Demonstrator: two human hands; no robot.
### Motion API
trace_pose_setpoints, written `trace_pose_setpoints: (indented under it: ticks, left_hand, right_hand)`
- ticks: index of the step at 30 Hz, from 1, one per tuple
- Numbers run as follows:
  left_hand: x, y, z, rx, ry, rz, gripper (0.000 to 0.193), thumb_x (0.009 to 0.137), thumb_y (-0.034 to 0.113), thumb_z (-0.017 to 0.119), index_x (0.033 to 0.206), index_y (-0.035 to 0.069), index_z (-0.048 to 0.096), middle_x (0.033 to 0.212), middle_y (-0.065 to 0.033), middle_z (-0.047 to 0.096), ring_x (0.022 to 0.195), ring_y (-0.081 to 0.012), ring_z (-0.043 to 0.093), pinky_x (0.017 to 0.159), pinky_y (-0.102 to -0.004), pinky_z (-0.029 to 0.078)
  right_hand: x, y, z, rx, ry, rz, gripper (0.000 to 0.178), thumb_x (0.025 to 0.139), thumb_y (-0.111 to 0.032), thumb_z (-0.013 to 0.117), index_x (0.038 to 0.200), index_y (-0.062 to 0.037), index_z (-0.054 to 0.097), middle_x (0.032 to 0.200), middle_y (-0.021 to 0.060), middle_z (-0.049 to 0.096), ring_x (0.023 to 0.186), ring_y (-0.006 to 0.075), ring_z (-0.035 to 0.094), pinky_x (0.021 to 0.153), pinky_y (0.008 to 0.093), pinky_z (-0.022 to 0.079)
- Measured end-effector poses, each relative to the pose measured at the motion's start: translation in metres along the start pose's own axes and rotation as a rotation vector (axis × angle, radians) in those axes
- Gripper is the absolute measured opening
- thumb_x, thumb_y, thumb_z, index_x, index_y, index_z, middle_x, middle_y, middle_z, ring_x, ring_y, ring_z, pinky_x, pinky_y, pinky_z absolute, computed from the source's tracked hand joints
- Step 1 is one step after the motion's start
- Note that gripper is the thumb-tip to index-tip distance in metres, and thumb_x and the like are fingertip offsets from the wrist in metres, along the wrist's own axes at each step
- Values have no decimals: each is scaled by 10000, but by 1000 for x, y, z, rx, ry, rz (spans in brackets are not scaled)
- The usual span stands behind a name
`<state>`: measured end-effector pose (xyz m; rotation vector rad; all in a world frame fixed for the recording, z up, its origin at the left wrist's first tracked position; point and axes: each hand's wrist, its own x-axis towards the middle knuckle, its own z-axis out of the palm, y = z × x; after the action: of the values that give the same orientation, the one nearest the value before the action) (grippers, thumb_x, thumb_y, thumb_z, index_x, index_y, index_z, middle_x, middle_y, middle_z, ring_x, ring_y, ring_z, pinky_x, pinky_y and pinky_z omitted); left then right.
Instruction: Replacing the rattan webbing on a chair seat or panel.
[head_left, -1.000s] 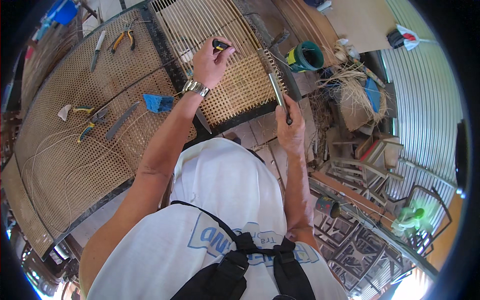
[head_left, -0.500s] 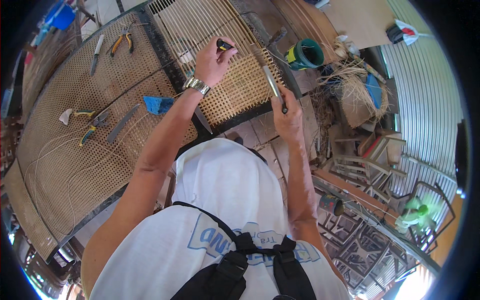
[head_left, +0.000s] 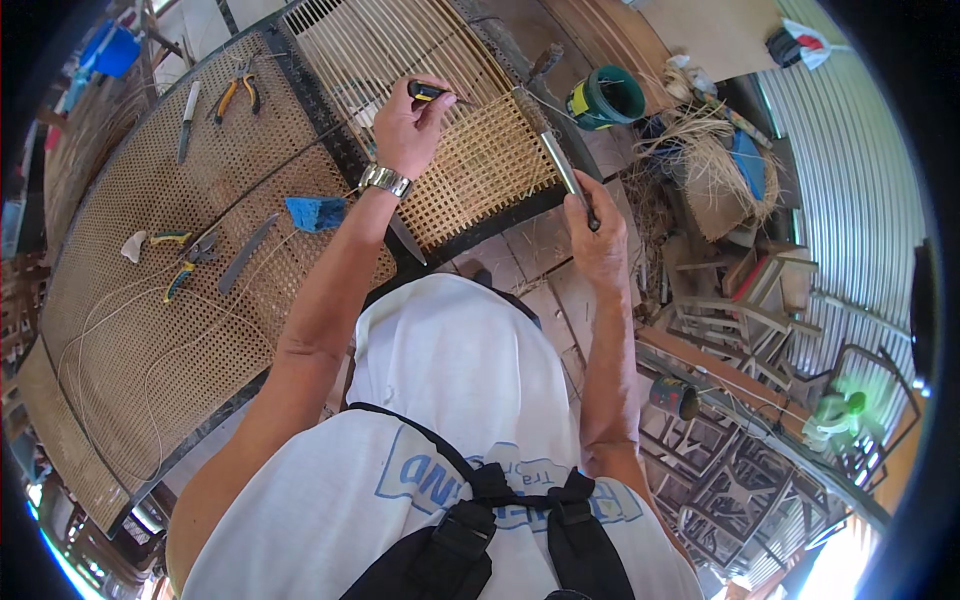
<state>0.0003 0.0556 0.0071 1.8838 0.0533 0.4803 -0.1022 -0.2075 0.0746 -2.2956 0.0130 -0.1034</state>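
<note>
Nearest is the person's white shirt [head_left: 450, 340], and across it lie black straps [head_left: 468, 535]. From both sides of the shirt the bare forearms reach forward, and on the left wrist there is a metal watch [head_left: 386, 179]. The right hand [head_left: 598, 230] is at the right side of the work; its grip is closed around the dark handle of a long metal tool [head_left: 560, 163]. This tool points forward, and its far end is over the right edge of the cane panel [head_left: 470, 180]; whether it touches there, I cannot tell. The left hand [head_left: 408, 140] is above the panel, with its grip pinching a short black tool [head_left: 427, 91] with a yellow mark between thumb and fingers. The panel is in front of the person, inside a dark frame: its near part is closely woven, while its far part shows only separate parallel strands.

To the left of the left forearm, on a second, finished-looking cane surface [head_left: 120, 330], lie a blue block [head_left: 316, 213], a curved blade [head_left: 247, 255] and pliers with yellow-and-green handles [head_left: 180, 268]. Farther on the same surface are a white-handled knife [head_left: 187, 120] and orange-and-black pliers [head_left: 238, 95]. Beyond the right hand stands a green bucket [head_left: 590, 105], and to its right is a heap of dry fibres [head_left: 700, 130], before a corrugated wall [head_left: 850, 200]
</note>
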Motion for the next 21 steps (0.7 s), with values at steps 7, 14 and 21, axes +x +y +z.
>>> trace_pose_setpoints:
  ticks: [7, 14, 21]
  left_hand:
    - [-4, 2, 10, -33, -37, 25, 230, 906, 171, 814, 1072, 105, 669, 833, -18, 751, 627, -70, 656, 543, -252, 488]
    - [1, 3, 16, -64, -8, -14, 249, 900, 198, 817, 1077, 105, 670, 801, -34, 740, 589, -98, 639, 536, -278, 492]
    - [15, -5, 18, 132, -202, 106, 253, 912, 241, 803, 1082, 116, 665, 721, -30, 699, 571, -131, 630, 529, -298, 487]
  right_hand:
    - [-10, -3, 6, 85, 67, 39, 344, 1036, -230, 646, 1327, -47, 643, 909, 80, 674, 774, 142, 599, 685, 309, 497]
    - [-10, -1, 8, 57, 68, 53, 336, 1028, -215, 653, 1311, -35, 642, 911, 81, 663, 781, 144, 590, 705, 304, 500]
    - [6, -5, 23, 37, 89, 22, 322, 1029, -210, 637, 1292, -24, 641, 958, 125, 694, 820, 192, 639, 753, 334, 527]
